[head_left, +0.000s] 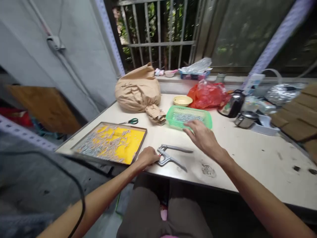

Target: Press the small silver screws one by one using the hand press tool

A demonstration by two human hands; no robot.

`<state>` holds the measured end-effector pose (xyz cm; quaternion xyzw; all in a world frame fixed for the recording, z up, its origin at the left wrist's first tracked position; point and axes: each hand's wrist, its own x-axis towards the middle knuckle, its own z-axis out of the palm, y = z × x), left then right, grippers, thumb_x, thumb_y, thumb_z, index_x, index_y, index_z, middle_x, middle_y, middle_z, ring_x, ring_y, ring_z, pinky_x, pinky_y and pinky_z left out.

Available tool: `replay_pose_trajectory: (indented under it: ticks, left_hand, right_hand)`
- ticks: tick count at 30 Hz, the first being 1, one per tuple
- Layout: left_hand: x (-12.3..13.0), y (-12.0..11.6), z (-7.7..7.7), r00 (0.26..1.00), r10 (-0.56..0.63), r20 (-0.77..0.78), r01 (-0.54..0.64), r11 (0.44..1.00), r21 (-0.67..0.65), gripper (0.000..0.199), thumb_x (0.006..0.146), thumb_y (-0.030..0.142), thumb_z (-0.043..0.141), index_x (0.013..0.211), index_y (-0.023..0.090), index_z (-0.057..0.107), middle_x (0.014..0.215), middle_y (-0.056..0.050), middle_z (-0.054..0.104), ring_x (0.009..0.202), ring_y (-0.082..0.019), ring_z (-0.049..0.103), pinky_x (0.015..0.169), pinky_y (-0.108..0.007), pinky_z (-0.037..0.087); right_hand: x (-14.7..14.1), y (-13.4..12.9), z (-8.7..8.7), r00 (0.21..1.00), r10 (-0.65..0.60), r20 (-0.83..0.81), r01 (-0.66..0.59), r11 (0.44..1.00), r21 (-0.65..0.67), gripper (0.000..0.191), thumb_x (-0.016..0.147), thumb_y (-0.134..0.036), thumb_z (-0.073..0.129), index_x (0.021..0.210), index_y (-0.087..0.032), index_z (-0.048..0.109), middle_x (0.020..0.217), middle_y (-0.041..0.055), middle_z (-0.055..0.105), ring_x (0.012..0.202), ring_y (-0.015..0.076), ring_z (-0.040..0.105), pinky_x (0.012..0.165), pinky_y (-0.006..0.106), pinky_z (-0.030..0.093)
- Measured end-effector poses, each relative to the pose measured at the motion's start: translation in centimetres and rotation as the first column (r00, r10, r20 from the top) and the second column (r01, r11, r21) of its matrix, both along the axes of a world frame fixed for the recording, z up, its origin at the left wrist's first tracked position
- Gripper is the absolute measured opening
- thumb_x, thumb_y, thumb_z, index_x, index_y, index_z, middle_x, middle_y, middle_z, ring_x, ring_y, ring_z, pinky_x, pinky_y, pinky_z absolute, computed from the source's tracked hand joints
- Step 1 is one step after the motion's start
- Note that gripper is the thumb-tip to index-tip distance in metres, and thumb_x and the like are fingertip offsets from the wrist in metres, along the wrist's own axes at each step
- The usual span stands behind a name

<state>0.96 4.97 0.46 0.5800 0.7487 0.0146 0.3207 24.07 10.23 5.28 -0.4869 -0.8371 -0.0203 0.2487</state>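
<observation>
Grey metal hand pliers (170, 158) lie on the table in front of me, handles spread and pointing right. My left hand (148, 156) is at their head end, its fingers curled together. A small red spot shows by the fingertips, but what they hold is hidden. My right hand (203, 138) hovers at the near edge of a green plastic basket (209, 120), thumb and fingers apart, with nothing visible in it. Inside the basket lie many small silvery metal pieces (187, 117). Left of my left hand is a yellow-bottomed tray (135, 145) strewn with small metal parts (99, 143).
Dark-handled scissors (133, 121) lie behind the tray. Further back are a brown paper bag (137, 87), a cream bowl (182, 100) and a red plastic bag (208, 94). A kettle (231, 104), a metal pot (246, 119) and cardboard boxes (297, 114) stand right. The table's front edge (223, 189) is near my lap.
</observation>
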Motion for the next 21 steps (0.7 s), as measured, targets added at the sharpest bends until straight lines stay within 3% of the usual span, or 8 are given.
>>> replay_pose_trajectory:
  ticks: [2, 5, 9, 10, 12, 15, 16, 21]
  left_hand:
    - [0.4, -0.6, -0.2, 0.997, 0.044, 0.064, -0.040, 0.997, -0.059, 0.021, 0.068, 0.035, 0.064, 0.068, 0.014, 0.067, 0.048, -0.004, 0.059, 0.050, -0.017, 0.061, 0.053, -0.025, 0.046]
    - [1.3, -1.3, -0.1, 0.994, 0.062, 0.095, -0.054, 0.995, -0.082, 0.014, 0.065, 0.028, 0.066, 0.069, 0.015, 0.068, 0.052, -0.006, 0.062, 0.057, -0.022, 0.065, 0.058, -0.029, 0.051]
    - [2.6, -1.9, 0.2, 0.997, -0.048, -0.065, 0.060, 0.979, 0.197, 0.006, 0.061, 0.019, 0.067, 0.063, 0.014, 0.065, 0.068, -0.014, 0.067, 0.082, -0.033, 0.068, 0.074, -0.041, 0.052]
    - [2.8, -1.9, 0.3, 0.996, -0.059, -0.065, 0.071, 0.975, 0.210, 0.005, 0.061, 0.017, 0.067, 0.062, 0.013, 0.065, 0.069, -0.015, 0.067, 0.084, -0.033, 0.068, 0.075, -0.042, 0.053]
    - [2.8, -1.8, 0.6, 0.998, -0.013, 0.066, 0.007, 0.996, 0.087, 0.005, 0.062, 0.016, 0.066, 0.060, 0.013, 0.063, 0.062, -0.013, 0.066, 0.074, -0.030, 0.068, 0.070, -0.040, 0.054]
    - [2.4, -1.8, 0.9, 0.911, 0.217, 0.350, -0.139, 0.962, -0.234, 0.010, 0.069, 0.017, 0.064, 0.061, 0.012, 0.062, 0.047, -0.005, 0.059, 0.048, -0.017, 0.061, 0.054, -0.029, 0.053]
    - [2.2, -1.8, 0.8, 0.874, 0.275, 0.401, -0.168, 0.945, -0.281, 0.011, 0.071, 0.019, 0.063, 0.063, 0.011, 0.063, 0.045, -0.003, 0.057, 0.042, -0.013, 0.057, 0.049, -0.025, 0.052]
    - [1.2, -2.9, -1.0, 0.724, 0.357, 0.590, -0.341, 0.929, -0.143, 0.017, 0.078, 0.027, 0.062, 0.073, 0.011, 0.062, 0.048, 0.001, 0.057, 0.036, -0.007, 0.051, 0.039, -0.016, 0.043]
  right_hand:
    - [-0.3, -3.9, -3.2, 0.988, 0.150, 0.031, -0.147, 0.986, -0.081, 0.034, 0.096, -0.039, 0.037, 0.112, -0.021, 0.062, 0.105, 0.0079, 0.061, 0.094, 0.0214, 0.056, 0.079, 0.033, 0.046]
    - [0.0, -7.8, -8.6, 0.973, 0.223, 0.065, -0.213, 0.968, -0.133, 0.033, 0.095, -0.038, 0.038, 0.107, -0.020, 0.063, 0.099, 0.0087, 0.061, 0.089, 0.0217, 0.056, 0.078, 0.034, 0.046]
    - [0.6, -7.6, -12.9, 0.968, 0.234, 0.094, -0.228, 0.971, -0.067, 0.034, 0.095, -0.038, 0.038, 0.110, -0.020, 0.063, 0.090, 0.0085, 0.060, 0.082, 0.0226, 0.055, 0.073, 0.036, 0.044]
    - [0.8, -7.1, -13.3, 0.968, 0.230, 0.102, -0.226, 0.973, -0.050, 0.034, 0.095, -0.038, 0.037, 0.110, -0.021, 0.062, 0.087, 0.0080, 0.059, 0.080, 0.0224, 0.054, 0.070, 0.035, 0.044]
    - [1.1, -6.4, -13.4, 0.970, 0.216, 0.111, -0.215, 0.976, -0.020, 0.034, 0.096, -0.038, 0.035, 0.110, -0.021, 0.062, 0.085, 0.0074, 0.058, 0.078, 0.0220, 0.054, 0.069, 0.035, 0.043]
    - [1.4, -6.4, -12.9, 0.977, 0.199, 0.083, -0.199, 0.980, -0.009, 0.035, 0.097, -0.038, 0.035, 0.111, -0.020, 0.061, 0.087, 0.0080, 0.058, 0.079, 0.0216, 0.053, 0.070, 0.035, 0.042]
    - [1.4, -6.6, -12.7, 0.978, 0.193, 0.073, -0.192, 0.981, -0.017, 0.035, 0.097, -0.038, 0.035, 0.111, -0.019, 0.060, 0.088, 0.0083, 0.058, 0.080, 0.0215, 0.053, 0.071, 0.035, 0.042]
    - [0.5, -7.1, -12.0, 0.993, 0.108, 0.056, -0.105, 0.993, -0.052, 0.031, 0.097, -0.032, 0.037, 0.109, -0.018, 0.061, 0.088, 0.0083, 0.057, 0.084, 0.0214, 0.052, 0.073, 0.034, 0.040]
